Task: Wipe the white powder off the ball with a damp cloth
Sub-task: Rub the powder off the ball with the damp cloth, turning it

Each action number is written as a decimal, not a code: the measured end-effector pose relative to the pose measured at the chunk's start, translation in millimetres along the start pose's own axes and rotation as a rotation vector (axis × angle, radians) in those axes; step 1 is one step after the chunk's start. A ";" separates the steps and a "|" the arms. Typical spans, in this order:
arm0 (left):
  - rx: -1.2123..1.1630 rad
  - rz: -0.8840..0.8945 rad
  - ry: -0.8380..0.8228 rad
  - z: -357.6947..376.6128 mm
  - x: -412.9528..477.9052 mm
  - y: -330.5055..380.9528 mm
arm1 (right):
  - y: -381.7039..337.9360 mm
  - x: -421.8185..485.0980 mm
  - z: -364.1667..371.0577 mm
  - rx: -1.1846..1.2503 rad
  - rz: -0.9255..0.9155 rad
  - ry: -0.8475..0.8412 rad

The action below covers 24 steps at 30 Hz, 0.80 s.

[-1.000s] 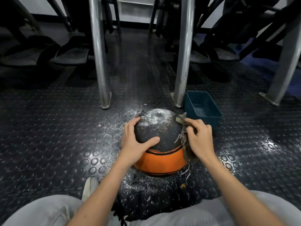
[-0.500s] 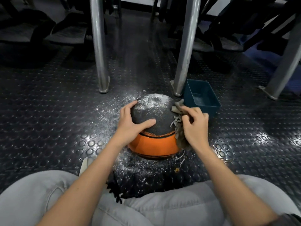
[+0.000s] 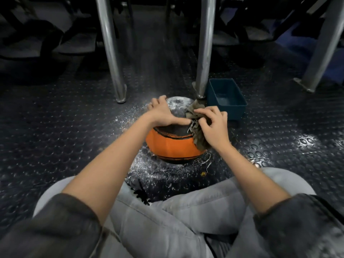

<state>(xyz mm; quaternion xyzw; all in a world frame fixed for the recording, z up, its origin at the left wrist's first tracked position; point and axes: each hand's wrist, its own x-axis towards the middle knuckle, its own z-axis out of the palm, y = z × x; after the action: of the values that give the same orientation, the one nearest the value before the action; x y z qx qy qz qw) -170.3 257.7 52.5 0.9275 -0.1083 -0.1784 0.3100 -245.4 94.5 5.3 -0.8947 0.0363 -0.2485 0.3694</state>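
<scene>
On the floor, powder-dusted orange-and-black ball (image 3: pixel 173 146)

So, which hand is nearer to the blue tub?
Right. The right hand grips the cloth just beside the blue tub; the left hand rests on the ball, farther left.
</scene>
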 end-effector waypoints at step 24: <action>0.096 -0.049 -0.057 -16.7 11.3 2.8 | -37.7 13.2 -2.9 -0.305 0.001 -0.203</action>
<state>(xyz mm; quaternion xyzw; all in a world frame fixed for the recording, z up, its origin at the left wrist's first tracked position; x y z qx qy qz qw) -153.6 260.9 63.7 0.9383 -0.1030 -0.2068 0.2575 -239.6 116.7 38.1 -0.9609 0.0365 -0.1482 0.2312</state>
